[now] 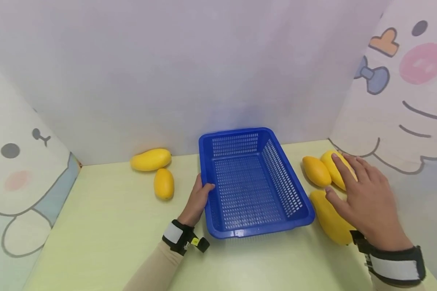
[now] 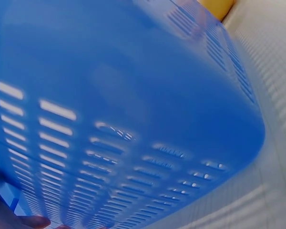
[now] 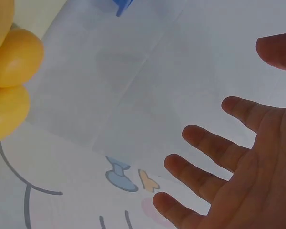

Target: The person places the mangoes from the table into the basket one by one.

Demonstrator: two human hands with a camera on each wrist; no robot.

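My left hand (image 1: 194, 204) grips the left rim of a blue plastic basket (image 1: 240, 233), thumb over the edge and fingers outside. The basket has slotted walls and a mesh floor, with nothing lying in it. The left wrist view is mostly filled by its blue wall (image 2: 128, 86), with fingertips (image 2: 35, 222) at the lower left corner. My right hand (image 1: 371, 198) hovers with spread fingers over three yellow mangoes: a small one (image 1: 316, 171), one partly hidden behind the fingers (image 1: 331, 163), and a large one (image 1: 329, 218). The right wrist view shows the palm (image 3: 257, 176) holding nothing.
Left of the basket, a long yellow mango (image 1: 151, 160) lies by the back wall, with a smaller one (image 1: 164, 184) just in front. The pale yellow-green table (image 1: 94, 242) is bounded by a plain back wall (image 1: 167, 81) and side walls with cartoon drawings.
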